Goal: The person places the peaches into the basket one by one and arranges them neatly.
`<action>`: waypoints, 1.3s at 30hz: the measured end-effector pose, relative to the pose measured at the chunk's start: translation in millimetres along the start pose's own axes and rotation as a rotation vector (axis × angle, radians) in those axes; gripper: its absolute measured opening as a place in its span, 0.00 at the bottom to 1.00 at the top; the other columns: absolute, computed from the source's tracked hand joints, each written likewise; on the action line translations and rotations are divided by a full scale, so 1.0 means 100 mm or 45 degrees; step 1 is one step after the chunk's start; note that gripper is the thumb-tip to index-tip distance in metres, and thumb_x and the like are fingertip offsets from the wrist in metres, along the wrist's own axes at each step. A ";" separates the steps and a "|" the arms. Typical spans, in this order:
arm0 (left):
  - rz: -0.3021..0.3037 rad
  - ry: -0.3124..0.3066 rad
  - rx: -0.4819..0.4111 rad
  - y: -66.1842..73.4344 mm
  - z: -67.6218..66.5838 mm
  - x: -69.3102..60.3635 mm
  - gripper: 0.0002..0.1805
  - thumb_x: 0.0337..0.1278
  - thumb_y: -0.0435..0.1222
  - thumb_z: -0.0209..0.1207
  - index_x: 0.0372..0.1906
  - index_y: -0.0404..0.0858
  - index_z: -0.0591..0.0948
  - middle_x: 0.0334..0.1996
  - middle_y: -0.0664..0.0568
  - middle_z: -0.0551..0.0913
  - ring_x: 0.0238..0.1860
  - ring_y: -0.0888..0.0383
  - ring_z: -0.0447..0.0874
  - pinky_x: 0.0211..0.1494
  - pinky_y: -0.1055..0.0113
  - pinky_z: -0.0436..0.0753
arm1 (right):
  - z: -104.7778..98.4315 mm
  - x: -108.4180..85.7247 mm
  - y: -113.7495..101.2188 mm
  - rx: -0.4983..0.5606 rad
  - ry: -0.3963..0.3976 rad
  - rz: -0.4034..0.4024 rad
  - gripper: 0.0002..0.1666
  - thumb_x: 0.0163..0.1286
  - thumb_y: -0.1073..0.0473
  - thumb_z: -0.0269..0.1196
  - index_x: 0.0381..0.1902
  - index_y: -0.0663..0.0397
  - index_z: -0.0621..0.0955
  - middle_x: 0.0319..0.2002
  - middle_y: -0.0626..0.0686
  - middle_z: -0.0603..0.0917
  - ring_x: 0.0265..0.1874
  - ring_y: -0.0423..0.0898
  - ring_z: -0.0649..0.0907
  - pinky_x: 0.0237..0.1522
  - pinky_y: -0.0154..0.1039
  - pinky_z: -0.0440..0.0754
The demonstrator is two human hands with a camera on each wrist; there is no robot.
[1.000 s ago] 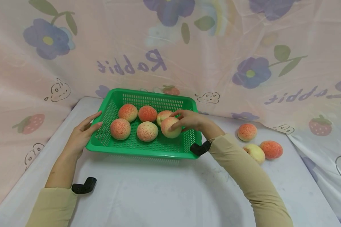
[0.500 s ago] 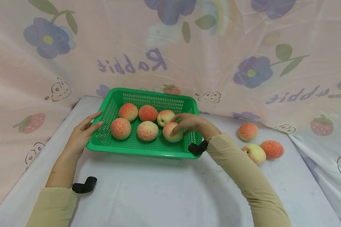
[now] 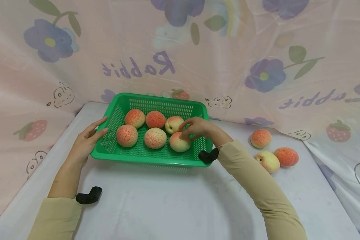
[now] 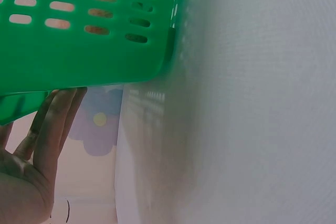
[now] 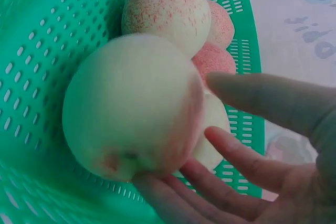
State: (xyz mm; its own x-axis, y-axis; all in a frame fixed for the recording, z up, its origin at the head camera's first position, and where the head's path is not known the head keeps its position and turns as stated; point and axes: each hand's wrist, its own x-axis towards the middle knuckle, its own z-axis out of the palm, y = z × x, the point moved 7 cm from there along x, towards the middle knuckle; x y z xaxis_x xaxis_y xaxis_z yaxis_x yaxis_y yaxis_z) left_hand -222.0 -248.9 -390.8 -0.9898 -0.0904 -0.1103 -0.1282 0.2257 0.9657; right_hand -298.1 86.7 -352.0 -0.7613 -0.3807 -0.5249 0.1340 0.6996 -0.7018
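Observation:
A green plastic basket [image 3: 150,161] with slotted walls stands on the table, holding several peaches, mostly in two rows. My left hand [image 3: 82,146] grips its left end by the rim; the left wrist view shows this hand's fingers [image 4: 51,124] extended up against the rim. Over the basket's right side is my right hand [image 3: 196,128], at the upper right of a pale peach [image 3: 179,142]. In the right wrist view a few fingertips touch that peach low down, while the thumb [image 5: 252,93] sits just off its edge. Behind it lies another pale peach [image 3: 173,124], partly hidden.
To the right of the basket lie three loose peaches: an orange one [image 3: 261,138], a yellowish one [image 3: 268,161] and a red one [image 3: 286,157]. A printed cloth [image 3: 198,60] hangs behind the white table [image 3: 156,203].
The pale peach under my right hand has come down and toward the front of the basket. The right fingers have loosened round it. My left hand stays on the rim.

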 end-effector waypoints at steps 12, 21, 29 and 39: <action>-0.009 -0.015 0.001 0.00 0.01 -0.01 0.32 0.65 0.55 0.54 0.72 0.62 0.60 0.77 0.41 0.41 0.75 0.35 0.34 0.68 0.29 0.42 | -0.07 -0.15 -0.02 0.025 0.018 -0.100 0.27 0.65 0.61 0.64 0.61 0.60 0.74 0.56 0.60 0.78 0.49 0.50 0.81 0.56 0.47 0.80; -0.007 -0.014 0.018 0.01 0.01 -0.03 0.32 0.64 0.57 0.52 0.72 0.64 0.60 0.76 0.40 0.43 0.74 0.34 0.35 0.68 0.29 0.43 | -0.16 -0.26 0.07 0.129 -0.024 -0.272 0.29 0.67 0.60 0.62 0.65 0.62 0.70 0.51 0.59 0.81 0.51 0.53 0.82 0.58 0.47 0.78; -0.008 -0.007 0.030 -0.01 0.00 -0.04 0.32 0.64 0.58 0.52 0.72 0.65 0.60 0.77 0.42 0.40 0.75 0.34 0.31 0.67 0.27 0.39 | -0.21 -0.35 0.15 0.246 -0.010 -0.341 0.29 0.66 0.59 0.63 0.63 0.59 0.71 0.56 0.61 0.79 0.53 0.56 0.81 0.63 0.53 0.72; -0.001 -0.013 0.019 -0.01 0.01 -0.03 0.32 0.65 0.57 0.52 0.72 0.64 0.60 0.77 0.42 0.40 0.75 0.35 0.32 0.67 0.28 0.40 | -0.28 -0.42 0.26 0.510 0.108 -0.442 0.29 0.66 0.64 0.63 0.64 0.62 0.70 0.50 0.55 0.81 0.51 0.52 0.82 0.60 0.50 0.76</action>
State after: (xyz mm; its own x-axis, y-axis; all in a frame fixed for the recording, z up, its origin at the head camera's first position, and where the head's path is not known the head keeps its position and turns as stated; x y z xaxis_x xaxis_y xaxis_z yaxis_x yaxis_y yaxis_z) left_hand -219.3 -248.3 -391.3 -0.9903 -0.0807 -0.1132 -0.1295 0.2398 0.9621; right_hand -280.8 137.6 -334.6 -0.8503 -0.4868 -0.2001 0.0841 0.2496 -0.9647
